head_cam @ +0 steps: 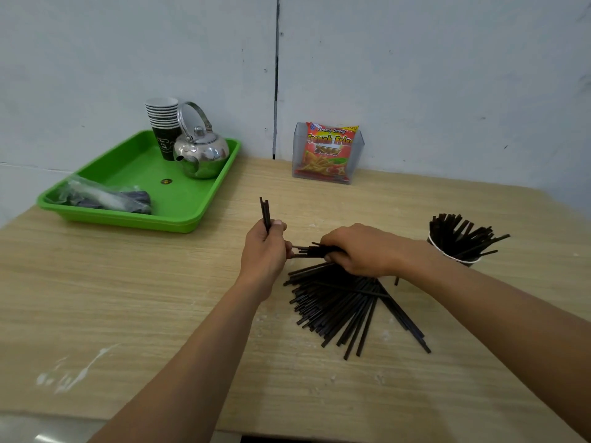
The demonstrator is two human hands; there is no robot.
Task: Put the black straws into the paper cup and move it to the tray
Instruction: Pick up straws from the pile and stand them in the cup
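Thin, matte black straws [339, 302] lie fanned in a loose pile on the desk [128, 298] at centre frame. The left grip [263, 247] is closed round a few straws held upright. The right grip [358, 249] clutches a horizontal bundle just above the pile. At the right of the frame, the paper cup [454, 256] bristles with more straws. The green tray [137, 174] sits at upper left.

**Black on pale wood**

Centre right, the straws [345, 302] are black on a light wood-grain table [128, 298]. Upper left, a bright green tray [134, 174] bears a shiny silver kettle [203, 153] and black, white-rimmed cups [163, 129]. The snack packet [329, 148] is red, orange and yellow.
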